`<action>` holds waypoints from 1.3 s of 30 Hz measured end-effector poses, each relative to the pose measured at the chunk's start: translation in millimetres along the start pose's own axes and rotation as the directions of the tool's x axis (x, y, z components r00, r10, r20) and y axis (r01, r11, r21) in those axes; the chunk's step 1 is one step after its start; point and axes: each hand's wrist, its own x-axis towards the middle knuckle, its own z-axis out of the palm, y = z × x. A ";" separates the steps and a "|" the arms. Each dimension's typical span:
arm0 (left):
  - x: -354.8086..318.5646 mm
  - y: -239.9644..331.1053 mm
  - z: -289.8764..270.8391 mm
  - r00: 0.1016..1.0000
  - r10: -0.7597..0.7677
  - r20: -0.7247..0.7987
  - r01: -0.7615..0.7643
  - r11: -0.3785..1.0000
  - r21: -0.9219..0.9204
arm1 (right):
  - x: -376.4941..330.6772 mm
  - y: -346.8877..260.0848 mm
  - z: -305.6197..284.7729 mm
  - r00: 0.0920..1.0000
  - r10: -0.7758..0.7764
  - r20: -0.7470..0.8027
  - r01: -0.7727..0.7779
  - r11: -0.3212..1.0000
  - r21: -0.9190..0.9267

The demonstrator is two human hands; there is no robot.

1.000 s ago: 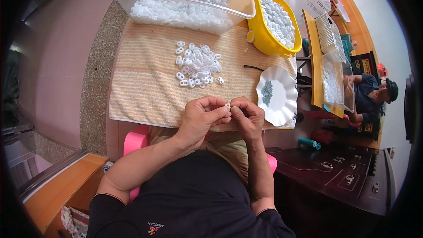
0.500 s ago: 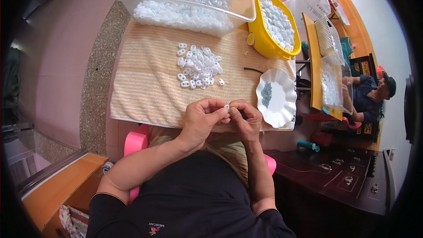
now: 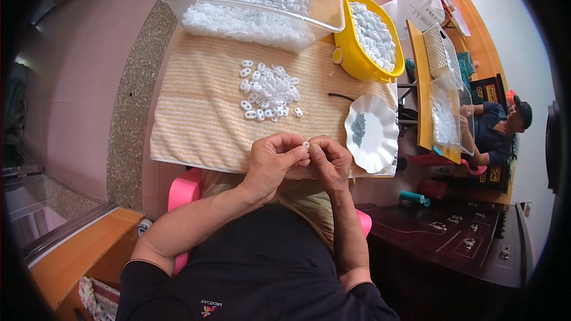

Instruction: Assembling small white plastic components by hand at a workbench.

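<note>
My left hand (image 3: 276, 157) and my right hand (image 3: 330, 160) meet over the near edge of the striped towel (image 3: 196, 125). Between the thumb and fingers of my left hand is a small white plastic piece (image 3: 306, 144). My right thumb and forefinger pinch at its right side; whether they hold a separate tiny part is hidden. Beyond my hands lies a loose pile of white two-holed plastic pieces (image 3: 270, 92), with one piece (image 3: 298, 112) a little apart. Right of my right hand, a white scalloped plate (image 3: 380, 142) carries a heap of small grey parts (image 3: 358, 129).
A clear bin (image 3: 324, 21) of white pieces stands at the back, beside a yellow tub (image 3: 397, 72) of more. A short black strip (image 3: 341, 96) lies by the plate. At the right, another person (image 3: 496, 125) sits at a wooden table (image 3: 425, 107) with a clear box.
My hands stay together with the white piece in almost the same place. The whole view has shifted very slightly.
</note>
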 end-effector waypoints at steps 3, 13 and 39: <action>0.3 -0.9 -0.8 1.000 0.009 0.001 -0.009 1.000 0.012 | 0.3 -3.3 1.4 0.999 0.033 0.005 -0.033 0.999 0.004; -1.4 0.2 2.0 0.999 0.041 0.014 -0.042 0.997 0.058 | 1.1 -6.3 -1.3 0.999 0.028 0.020 -0.028 1.000 -0.002; -1.1 13.6 1.8 0.999 -0.024 0.039 0.025 0.999 -0.022 | 8.2 -4.2 -7.4 0.990 0.117 -0.078 -0.116 0.993 0.024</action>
